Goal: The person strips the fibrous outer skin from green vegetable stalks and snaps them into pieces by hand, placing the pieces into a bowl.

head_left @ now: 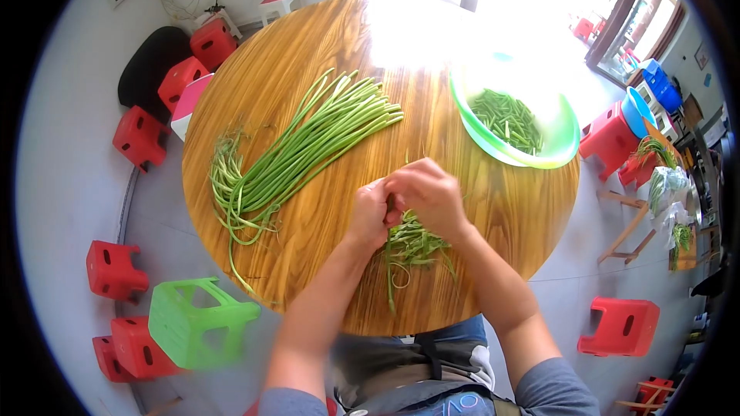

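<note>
Both hands meet above the near middle of the round wooden table. My left hand (370, 214) has its fingers curled closed; what it grips, if anything, is hidden. Against it, my right hand (428, 199) is bent with its fingers pressed together, and nothing can be made out between them. Just below the hands lies a small pile of thin green trimmings (416, 245). A large bundle of long green stalks (308, 146) is spread to the left, with curly pale ends. At the upper right, a green plastic basin (532, 160) holds short cut green pieces (505, 119).
The round table (516, 223) has bright glare at its far edge. Red stools (116, 270) and a green stool (181, 323) stand at the left, another red stool (620, 327) at the right. A side table with bagged greens (669, 185) is far right.
</note>
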Demonstrator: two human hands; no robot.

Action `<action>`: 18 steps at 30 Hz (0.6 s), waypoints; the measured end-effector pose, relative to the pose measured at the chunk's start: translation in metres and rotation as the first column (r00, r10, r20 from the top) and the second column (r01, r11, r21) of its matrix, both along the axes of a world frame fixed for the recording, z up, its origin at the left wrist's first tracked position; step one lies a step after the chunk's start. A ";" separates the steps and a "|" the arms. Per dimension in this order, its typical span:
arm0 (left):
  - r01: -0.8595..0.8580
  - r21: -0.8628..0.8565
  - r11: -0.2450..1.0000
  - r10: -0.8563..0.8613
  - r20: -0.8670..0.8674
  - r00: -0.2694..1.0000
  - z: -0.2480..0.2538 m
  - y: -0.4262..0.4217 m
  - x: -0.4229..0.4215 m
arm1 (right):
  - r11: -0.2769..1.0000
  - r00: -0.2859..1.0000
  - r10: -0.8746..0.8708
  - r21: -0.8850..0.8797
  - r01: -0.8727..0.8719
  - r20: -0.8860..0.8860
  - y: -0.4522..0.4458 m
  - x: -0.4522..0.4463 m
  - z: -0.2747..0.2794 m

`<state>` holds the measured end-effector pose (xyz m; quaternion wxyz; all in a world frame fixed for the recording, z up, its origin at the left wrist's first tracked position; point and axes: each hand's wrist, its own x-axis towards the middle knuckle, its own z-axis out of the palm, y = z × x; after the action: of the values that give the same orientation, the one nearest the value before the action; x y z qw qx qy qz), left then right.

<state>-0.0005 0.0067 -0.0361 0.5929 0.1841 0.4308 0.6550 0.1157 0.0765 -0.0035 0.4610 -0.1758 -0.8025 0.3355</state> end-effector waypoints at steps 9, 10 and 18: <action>0.077 -0.002 0.997 -0.076 0.110 0.991 0.034 -0.007 0.006 | 0.970 0.971 -0.190 -0.181 0.163 -0.143 0.005 0.000 0.001; 0.062 0.025 0.998 -0.064 0.091 0.994 0.034 -0.006 0.006 | 0.970 0.974 -0.174 -0.198 0.144 -0.142 0.007 0.001 0.000; 0.087 0.207 0.975 -0.109 0.097 0.989 0.026 -0.006 -0.005 | 0.399 0.830 -0.210 -0.820 -0.410 -0.516 0.024 0.010 -0.001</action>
<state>-0.0051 0.0010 -0.0099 0.6252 0.2287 0.3198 0.6741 0.1262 0.1010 -0.0042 0.4737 -0.2429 -0.3286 0.7802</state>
